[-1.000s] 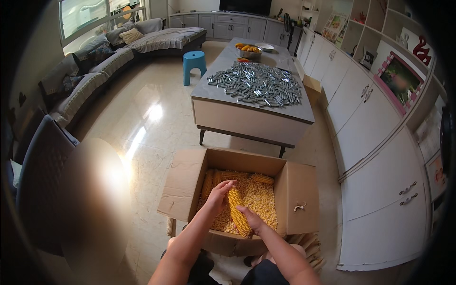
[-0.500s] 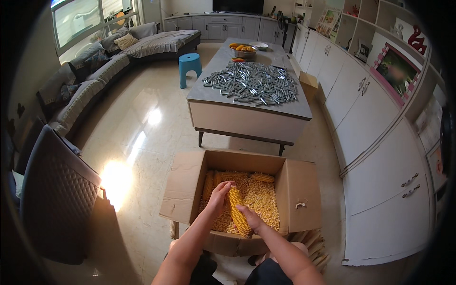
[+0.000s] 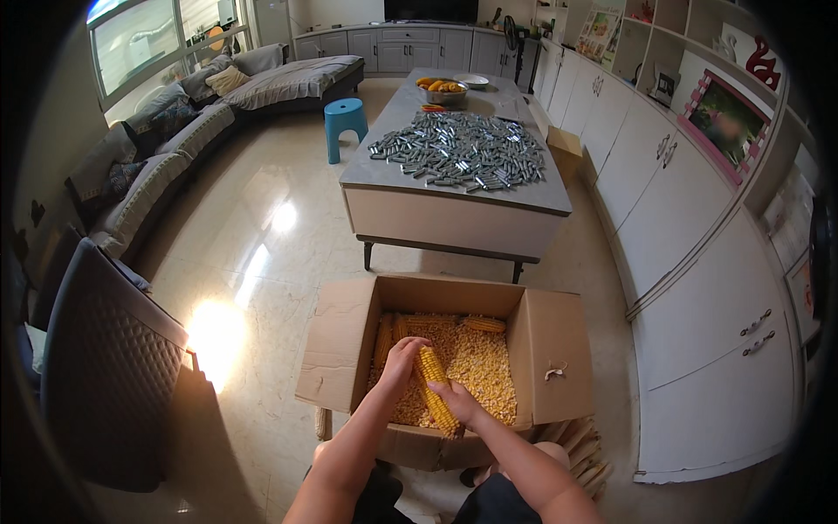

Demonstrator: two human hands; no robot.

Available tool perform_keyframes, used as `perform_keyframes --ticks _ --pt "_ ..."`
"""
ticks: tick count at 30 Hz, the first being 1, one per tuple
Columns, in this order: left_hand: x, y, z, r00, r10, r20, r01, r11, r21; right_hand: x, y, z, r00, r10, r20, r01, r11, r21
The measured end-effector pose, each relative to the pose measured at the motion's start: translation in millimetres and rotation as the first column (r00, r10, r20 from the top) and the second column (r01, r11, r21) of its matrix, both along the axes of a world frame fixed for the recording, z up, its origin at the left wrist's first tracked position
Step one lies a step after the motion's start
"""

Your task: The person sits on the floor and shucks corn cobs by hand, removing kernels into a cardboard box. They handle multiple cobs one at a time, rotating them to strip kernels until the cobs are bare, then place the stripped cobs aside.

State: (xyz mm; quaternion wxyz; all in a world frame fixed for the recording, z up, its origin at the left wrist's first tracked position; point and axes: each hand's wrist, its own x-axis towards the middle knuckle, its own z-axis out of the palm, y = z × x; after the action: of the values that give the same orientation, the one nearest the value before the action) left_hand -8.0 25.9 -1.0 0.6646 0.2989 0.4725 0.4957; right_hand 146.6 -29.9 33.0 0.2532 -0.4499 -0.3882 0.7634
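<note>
Over the open cardboard box (image 3: 547,349), a yellow corn cob (image 3: 434,384) is held at a slant. My left hand (image 3: 402,360) is closed round its upper end. Lower down on its right side, my right hand (image 3: 456,400) grips it with the thumb lying on the kernels. Loose corn kernels (image 3: 484,371) cover the inside of the box beneath both hands. Whole corn cobs (image 3: 484,324) lie along the far wall and the left wall of the box. The undersides of my fingers are hidden behind the cob.
Beyond the box stands a grey-topped table (image 3: 454,196) spread with many small metallic cylinders (image 3: 463,148) and a bowl of corn (image 3: 443,92). A blue stool (image 3: 346,131) is beside it. A quilted chair (image 3: 109,367) stands left, white cabinets (image 3: 698,375) right. Stripped cobs (image 3: 576,445) lie near the box.
Both hands keep their grip on the cob, which has hardly moved. The whole view has shifted very slightly.
</note>
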Motion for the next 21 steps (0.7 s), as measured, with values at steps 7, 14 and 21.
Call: perform_keyframes --ticks 7,14,21 --pt "3 -5 44 0.988 -0.028 0.15 0.059 0.976 -0.21 2 1 -4 0.997 -0.042 0.067 0.042 0.999 -0.009" --pt "-2 -1 11 0.986 -0.082 -0.145 0.079 0.997 -0.026 0 3 -14 0.985 -0.026 0.173 0.016 0.998 0.056" --pt "-6 -2 25 0.986 -0.165 0.019 0.166 0.985 -0.053 5 4 -10 0.999 0.011 0.032 -0.012 0.999 0.049"
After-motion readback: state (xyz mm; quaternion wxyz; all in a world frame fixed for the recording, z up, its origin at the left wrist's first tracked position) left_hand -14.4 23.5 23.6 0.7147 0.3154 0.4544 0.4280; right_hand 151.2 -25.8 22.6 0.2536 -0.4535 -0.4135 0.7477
